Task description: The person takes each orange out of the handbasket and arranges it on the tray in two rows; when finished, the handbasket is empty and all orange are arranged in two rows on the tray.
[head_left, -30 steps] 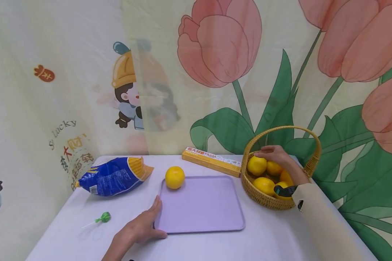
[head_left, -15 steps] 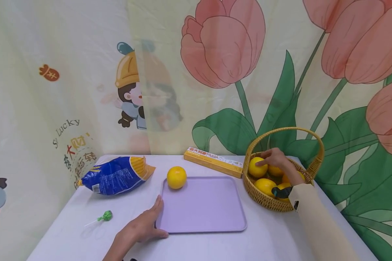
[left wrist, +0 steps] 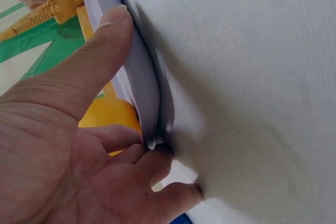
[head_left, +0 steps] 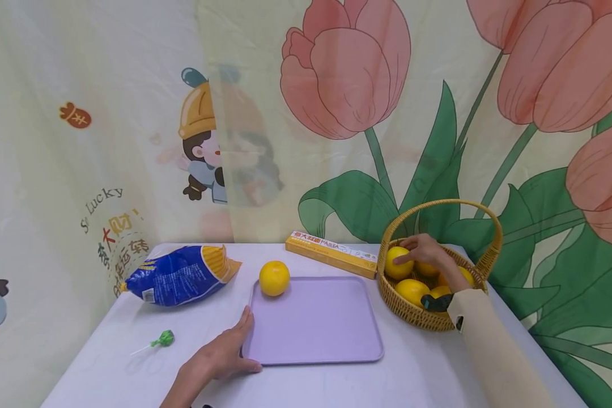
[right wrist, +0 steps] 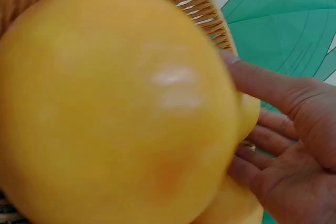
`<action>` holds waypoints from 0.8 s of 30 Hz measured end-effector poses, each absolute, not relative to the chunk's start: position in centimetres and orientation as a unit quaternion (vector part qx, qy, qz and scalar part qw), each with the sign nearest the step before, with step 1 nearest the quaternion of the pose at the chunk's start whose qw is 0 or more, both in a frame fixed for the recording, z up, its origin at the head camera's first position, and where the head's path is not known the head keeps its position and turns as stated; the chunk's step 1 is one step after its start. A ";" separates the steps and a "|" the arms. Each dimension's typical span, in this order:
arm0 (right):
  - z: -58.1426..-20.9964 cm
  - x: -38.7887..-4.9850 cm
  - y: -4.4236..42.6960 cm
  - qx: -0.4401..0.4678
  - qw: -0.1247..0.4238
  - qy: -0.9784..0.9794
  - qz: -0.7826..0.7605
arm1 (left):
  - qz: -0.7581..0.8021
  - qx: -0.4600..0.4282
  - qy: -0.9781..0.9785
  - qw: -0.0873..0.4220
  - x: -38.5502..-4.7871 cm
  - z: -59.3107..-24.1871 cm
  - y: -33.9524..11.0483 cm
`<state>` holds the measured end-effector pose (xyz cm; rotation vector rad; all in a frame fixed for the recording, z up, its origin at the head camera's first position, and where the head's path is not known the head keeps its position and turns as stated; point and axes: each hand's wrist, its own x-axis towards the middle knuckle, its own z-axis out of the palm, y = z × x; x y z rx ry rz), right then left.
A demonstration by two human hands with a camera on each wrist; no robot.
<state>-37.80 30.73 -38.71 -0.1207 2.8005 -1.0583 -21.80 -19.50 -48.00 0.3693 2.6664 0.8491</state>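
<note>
In the head view, my left hand (head_left: 216, 354) holds the near left corner of a lilac tray (head_left: 311, 323). The left wrist view has the thumb along the tray's edge (left wrist: 139, 77) and the bent fingers around its corner. My right hand (head_left: 425, 253) reaches into a wicker basket (head_left: 418, 319) and grips the back left orange (head_left: 396, 266), thumb in front and fingers over the far side. Another orange (right wrist: 115, 108) fills much of the right wrist view and partly hides that grip. One orange (head_left: 274, 278) sits at the tray's far left corner.
Several more oranges (head_left: 412, 292) lie in the basket, under its tall arched handle (head_left: 451, 200). Behind the tray is a long pasta box (head_left: 331, 255). A blue bag (head_left: 175, 277) and a green-wrapped lollipop (head_left: 165, 338) lie on the white table (head_left: 107, 374) at left.
My right hand has come down from above the fruit and closed on the back left orange, which has shifted slightly. My left hand stays at the tray corner.
</note>
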 end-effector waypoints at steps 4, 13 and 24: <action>-39.1 -37.4 30.9 -0.052 0.056 0.928 -0.364 | 0.293 0.121 0.933 0.171 -21.5 -46.9 -19.0; -39.3 -36.9 31.1 -0.039 0.017 0.924 -0.379 | 0.286 0.104 0.935 0.180 -20.9 -45.3 -18.3; -36.3 -34.4 30.3 -0.058 -0.035 0.923 -0.378 | 0.281 0.096 0.939 0.173 -20.7 -44.9 -18.0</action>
